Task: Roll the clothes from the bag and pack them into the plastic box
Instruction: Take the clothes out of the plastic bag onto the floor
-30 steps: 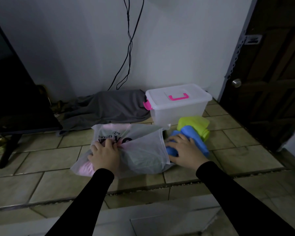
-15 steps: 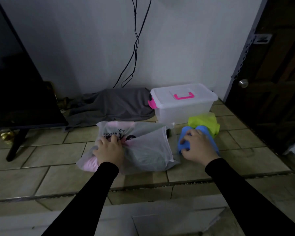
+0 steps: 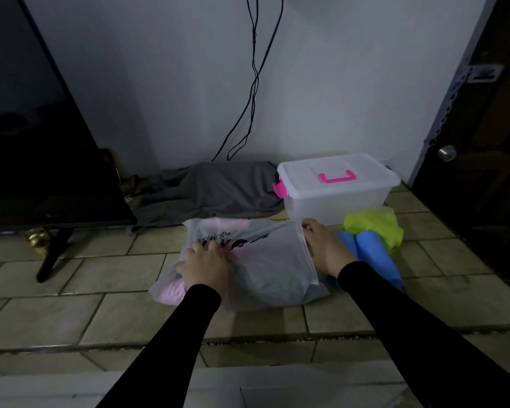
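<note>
My left hand grips the plastic bag on the floor; my right hand pinches its open edge. Beyond the right hand: lidded plastic box; beside it, blue roll, green garment.

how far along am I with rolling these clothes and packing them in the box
Done: a blue roll and a green garment lie out beside the plastic box. In hand: left hand grips the bag, right hand holds its opening. Left: clothes show inside the bag, and the box lid is shut, nothing packed.
</note>
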